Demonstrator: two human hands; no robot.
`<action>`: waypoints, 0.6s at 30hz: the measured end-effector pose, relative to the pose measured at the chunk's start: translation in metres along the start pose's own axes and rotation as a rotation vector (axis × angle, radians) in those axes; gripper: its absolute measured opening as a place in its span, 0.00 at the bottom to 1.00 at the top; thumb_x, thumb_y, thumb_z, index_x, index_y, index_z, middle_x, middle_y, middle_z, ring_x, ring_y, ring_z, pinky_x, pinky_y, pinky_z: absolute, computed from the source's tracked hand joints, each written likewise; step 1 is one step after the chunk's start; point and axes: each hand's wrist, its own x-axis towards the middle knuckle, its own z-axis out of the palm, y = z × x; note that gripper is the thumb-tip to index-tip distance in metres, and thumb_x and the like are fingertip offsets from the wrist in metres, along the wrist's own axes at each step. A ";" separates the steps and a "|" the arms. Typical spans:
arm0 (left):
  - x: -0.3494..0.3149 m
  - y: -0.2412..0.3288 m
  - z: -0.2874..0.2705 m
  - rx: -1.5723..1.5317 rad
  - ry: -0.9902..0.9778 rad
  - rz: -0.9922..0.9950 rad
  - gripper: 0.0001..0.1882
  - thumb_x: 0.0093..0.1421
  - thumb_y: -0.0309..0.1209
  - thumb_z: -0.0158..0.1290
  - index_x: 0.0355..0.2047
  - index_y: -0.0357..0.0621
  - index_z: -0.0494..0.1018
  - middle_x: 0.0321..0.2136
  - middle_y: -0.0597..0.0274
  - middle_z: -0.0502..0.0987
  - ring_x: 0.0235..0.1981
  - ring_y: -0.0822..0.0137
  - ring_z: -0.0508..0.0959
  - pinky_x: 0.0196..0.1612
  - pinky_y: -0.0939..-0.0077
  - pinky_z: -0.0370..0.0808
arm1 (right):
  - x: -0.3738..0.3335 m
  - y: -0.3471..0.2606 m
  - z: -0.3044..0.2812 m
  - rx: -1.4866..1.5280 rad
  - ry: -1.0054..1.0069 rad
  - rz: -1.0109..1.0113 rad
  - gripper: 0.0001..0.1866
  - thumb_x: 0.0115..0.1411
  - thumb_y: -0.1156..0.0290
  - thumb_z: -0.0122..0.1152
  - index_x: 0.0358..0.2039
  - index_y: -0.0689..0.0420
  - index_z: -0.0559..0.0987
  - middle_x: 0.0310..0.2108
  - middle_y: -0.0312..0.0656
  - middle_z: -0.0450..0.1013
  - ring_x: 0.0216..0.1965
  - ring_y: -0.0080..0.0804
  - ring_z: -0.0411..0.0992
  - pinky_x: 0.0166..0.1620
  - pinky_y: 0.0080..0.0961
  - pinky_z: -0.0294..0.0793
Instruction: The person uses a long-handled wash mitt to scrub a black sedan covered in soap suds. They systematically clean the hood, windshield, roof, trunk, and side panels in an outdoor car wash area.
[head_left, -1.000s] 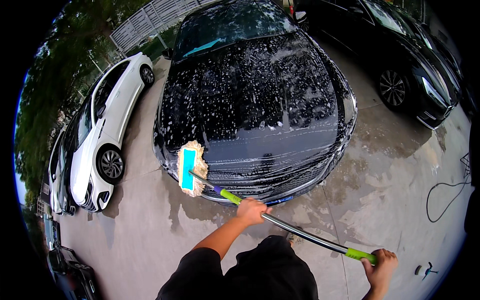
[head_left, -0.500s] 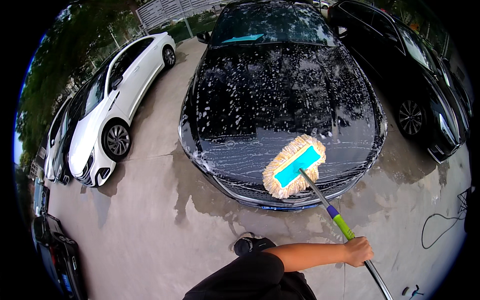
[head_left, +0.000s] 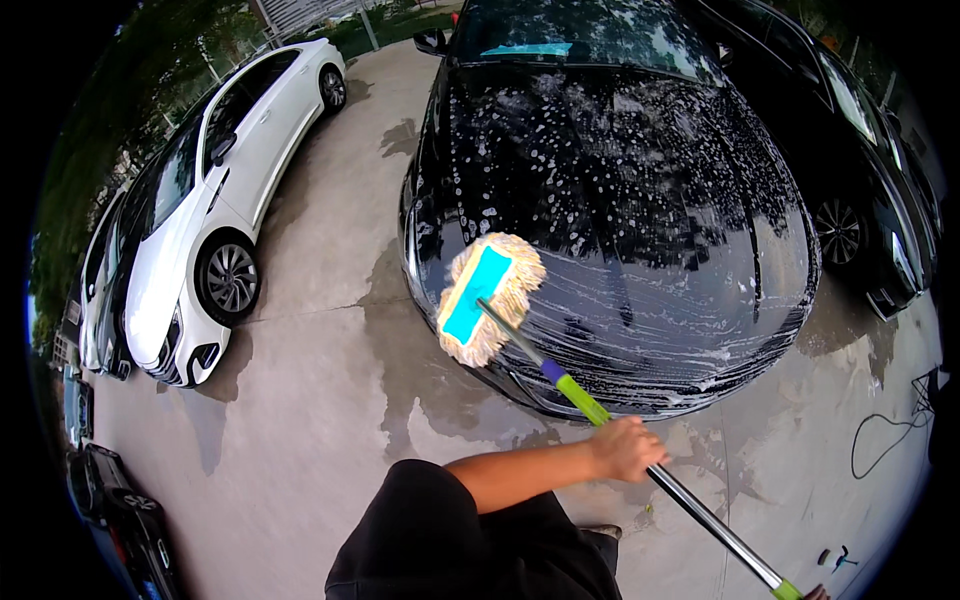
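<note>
My left hand (head_left: 628, 448) is wrapped round the pole of a long-handled car wash mop (head_left: 710, 520), just below its green grip. At the lower right edge, the fingers of my right hand (head_left: 816, 593) show beside the green end of the pole and seem closed on it; most of that hand is out of view. The fluffy cream mop head (head_left: 515, 275), with a bright blue back plate, rests on the front left corner of a black car (head_left: 600, 290). Foam spots and soapy streaks cover the bonnet.
A white car (head_left: 170, 280) is parked on the left and another black car (head_left: 840, 230) close on the right. Wet patches mark the concrete floor (head_left: 300, 450). A thin dark hose or cable (head_left: 860, 440) lies at the right, with a small tool (head_left: 845, 557) below it.
The mop head has moved left across the bonnet's front to its left corner. My left hand has moved left and up with the pole, and my right fingers have come into view.
</note>
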 end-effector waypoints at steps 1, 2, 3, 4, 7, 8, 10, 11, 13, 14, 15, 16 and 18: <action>-0.016 -0.033 -0.029 0.062 0.009 0.005 0.17 0.63 0.41 0.59 0.19 0.53 0.73 0.16 0.71 0.75 0.21 0.64 0.78 0.31 0.68 0.70 | -0.003 -0.042 -0.002 0.016 -0.048 -0.091 0.22 0.73 0.58 0.57 0.21 0.56 0.79 0.20 0.49 0.72 0.22 0.53 0.71 0.26 0.51 0.66; -0.033 -0.066 -0.061 0.111 0.013 -0.003 0.17 0.62 0.41 0.59 0.17 0.55 0.72 0.16 0.71 0.75 0.19 0.64 0.77 0.30 0.68 0.70 | 0.001 -0.099 -0.012 0.055 -0.158 -0.075 0.18 0.71 0.59 0.59 0.26 0.55 0.81 0.23 0.50 0.76 0.25 0.54 0.74 0.27 0.50 0.69; -0.047 -0.095 -0.094 0.206 0.022 -0.009 0.16 0.60 0.40 0.60 0.16 0.55 0.72 0.15 0.70 0.75 0.18 0.62 0.76 0.28 0.67 0.70 | 0.010 -0.162 -0.032 0.162 -0.263 -0.051 0.15 0.67 0.57 0.65 0.28 0.53 0.81 0.25 0.51 0.77 0.28 0.56 0.76 0.29 0.50 0.72; -0.063 -0.130 -0.122 0.252 0.005 -0.026 0.15 0.56 0.38 0.60 0.15 0.55 0.71 0.14 0.68 0.74 0.18 0.60 0.76 0.28 0.65 0.72 | -0.003 -0.198 -0.022 0.382 -0.272 -0.073 0.14 0.57 0.61 0.67 0.32 0.60 0.77 0.29 0.49 0.73 0.33 0.55 0.71 0.41 0.47 0.67; -0.113 -0.199 -0.198 0.487 -0.024 -0.244 0.13 0.52 0.35 0.62 0.15 0.48 0.73 0.20 0.60 0.75 0.29 0.53 0.79 0.39 0.57 0.76 | -0.029 -0.295 -0.033 0.533 -0.364 -0.287 0.22 0.55 0.62 0.73 0.47 0.60 0.79 0.32 0.46 0.75 0.33 0.49 0.75 0.39 0.44 0.71; -0.127 -0.213 -0.219 0.573 0.019 -0.305 0.12 0.52 0.34 0.64 0.17 0.47 0.74 0.24 0.58 0.75 0.34 0.51 0.79 0.42 0.56 0.76 | -0.042 -0.324 -0.038 0.572 -0.391 -0.325 0.23 0.56 0.63 0.72 0.49 0.60 0.79 0.32 0.45 0.76 0.32 0.49 0.76 0.38 0.43 0.73; -0.158 -0.234 -0.241 0.648 0.070 -0.444 0.11 0.50 0.33 0.67 0.20 0.45 0.75 0.32 0.55 0.76 0.43 0.49 0.78 0.48 0.55 0.76 | -0.074 -0.371 -0.055 0.642 -0.424 -0.383 0.25 0.57 0.64 0.73 0.53 0.59 0.78 0.32 0.44 0.77 0.29 0.47 0.77 0.35 0.41 0.76; -0.172 -0.238 -0.248 0.642 0.074 -0.518 0.12 0.50 0.34 0.68 0.22 0.44 0.75 0.35 0.54 0.76 0.46 0.48 0.77 0.51 0.54 0.75 | -0.093 -0.390 -0.064 0.675 -0.428 -0.401 0.27 0.56 0.64 0.73 0.54 0.59 0.77 0.32 0.43 0.77 0.27 0.46 0.77 0.33 0.40 0.76; -0.188 -0.229 -0.251 0.572 0.040 -0.509 0.13 0.50 0.35 0.69 0.24 0.45 0.75 0.36 0.56 0.76 0.48 0.50 0.76 0.55 0.52 0.73 | -0.134 -0.407 -0.082 0.674 -0.472 -0.301 0.26 0.57 0.64 0.73 0.54 0.56 0.77 0.32 0.42 0.77 0.27 0.46 0.78 0.32 0.41 0.77; -0.200 -0.219 -0.250 0.565 0.029 -0.461 0.14 0.51 0.36 0.69 0.23 0.45 0.75 0.36 0.56 0.76 0.48 0.50 0.76 0.56 0.50 0.72 | -0.158 -0.408 -0.087 0.671 -0.498 -0.248 0.25 0.57 0.64 0.73 0.53 0.56 0.77 0.32 0.42 0.77 0.28 0.46 0.78 0.32 0.41 0.77; -0.215 -0.209 -0.245 0.556 0.011 -0.415 0.14 0.51 0.37 0.69 0.23 0.45 0.74 0.35 0.57 0.76 0.47 0.50 0.76 0.57 0.49 0.71 | -0.185 -0.409 -0.092 0.670 -0.531 -0.192 0.25 0.57 0.64 0.73 0.53 0.55 0.78 0.33 0.42 0.78 0.28 0.47 0.79 0.33 0.41 0.77; -0.228 -0.196 -0.238 0.576 -0.077 -0.383 0.15 0.52 0.42 0.68 0.22 0.47 0.75 0.33 0.59 0.77 0.48 0.51 0.76 0.63 0.46 0.68 | -0.213 -0.404 -0.095 0.692 -0.549 -0.115 0.24 0.56 0.65 0.74 0.52 0.54 0.78 0.35 0.42 0.79 0.29 0.48 0.79 0.33 0.42 0.77; -0.263 -0.168 -0.217 0.553 -0.196 -0.257 0.16 0.54 0.44 0.65 0.19 0.50 0.77 0.28 0.60 0.79 0.44 0.53 0.78 0.69 0.46 0.64 | -0.280 -0.392 -0.101 0.675 -0.545 0.052 0.19 0.52 0.66 0.76 0.43 0.54 0.80 0.33 0.44 0.80 0.31 0.51 0.79 0.34 0.44 0.76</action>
